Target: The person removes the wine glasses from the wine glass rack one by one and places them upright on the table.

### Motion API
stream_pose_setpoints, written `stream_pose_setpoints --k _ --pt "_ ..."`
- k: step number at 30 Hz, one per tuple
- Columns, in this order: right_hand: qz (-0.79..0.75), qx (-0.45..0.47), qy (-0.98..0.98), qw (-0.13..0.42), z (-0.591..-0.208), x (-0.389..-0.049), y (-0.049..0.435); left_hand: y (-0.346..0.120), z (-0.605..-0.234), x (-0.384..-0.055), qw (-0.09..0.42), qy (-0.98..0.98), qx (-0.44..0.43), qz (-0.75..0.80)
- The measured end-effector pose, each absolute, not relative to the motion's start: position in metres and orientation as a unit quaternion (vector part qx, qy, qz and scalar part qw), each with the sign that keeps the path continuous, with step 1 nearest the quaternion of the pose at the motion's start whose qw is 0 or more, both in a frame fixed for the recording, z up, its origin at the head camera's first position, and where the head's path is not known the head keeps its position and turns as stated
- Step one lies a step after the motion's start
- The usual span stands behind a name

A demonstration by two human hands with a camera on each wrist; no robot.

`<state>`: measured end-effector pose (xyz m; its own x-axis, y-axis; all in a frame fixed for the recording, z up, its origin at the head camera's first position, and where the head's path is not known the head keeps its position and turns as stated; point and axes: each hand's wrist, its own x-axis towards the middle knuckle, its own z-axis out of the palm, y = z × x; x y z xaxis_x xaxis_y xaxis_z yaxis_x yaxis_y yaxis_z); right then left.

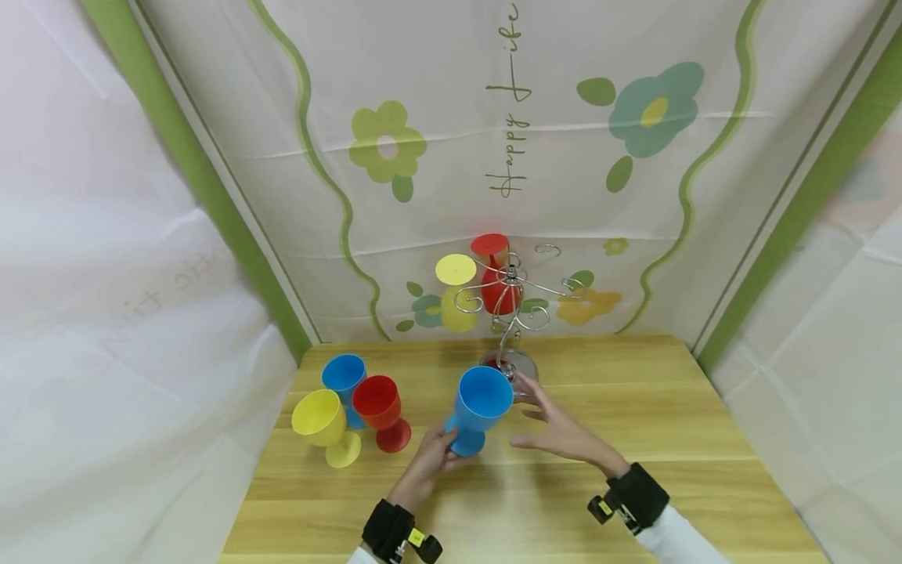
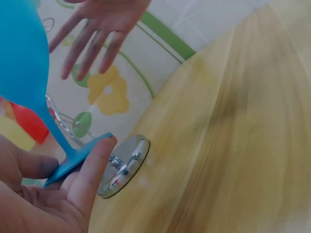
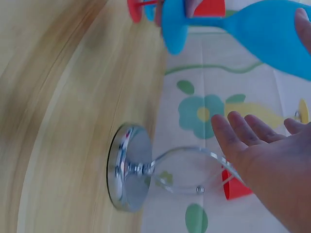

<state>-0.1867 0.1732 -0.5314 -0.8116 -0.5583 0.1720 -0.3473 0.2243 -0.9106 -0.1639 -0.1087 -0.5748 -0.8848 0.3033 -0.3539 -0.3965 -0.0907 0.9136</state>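
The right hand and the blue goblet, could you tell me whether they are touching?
Apart. The left wrist view shows the right hand open, with a gap of backdrop between it and the blue goblet.

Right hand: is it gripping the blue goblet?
No, the right hand is open beside the blue goblet; the left hand holds its base.

We see the left hand [image 1: 431,458] raised just above the table, fingers [image 2: 92,170] and thumb curled in a pinch, palm turned up. The right hand [image 1: 564,429] hovers beside it with palm facing left and fingers [image 3: 245,133] straight and spread. Both wrists wear black straps.
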Motion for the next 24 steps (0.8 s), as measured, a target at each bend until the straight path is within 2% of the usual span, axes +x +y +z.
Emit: stream_pose_setpoints --k 10,24 --pt "-0.6 -0.305 0.729 0.127 -0.532 -0.183 0.138 -0.104 -0.585 -0.156 0.254 0.633 -0.02 0.731" --pt "-0.622 -0.274 0.722 0.126 -0.532 -0.181 0.131 -0.105 -0.586 -0.157 0.256 0.633 -0.02 0.73"
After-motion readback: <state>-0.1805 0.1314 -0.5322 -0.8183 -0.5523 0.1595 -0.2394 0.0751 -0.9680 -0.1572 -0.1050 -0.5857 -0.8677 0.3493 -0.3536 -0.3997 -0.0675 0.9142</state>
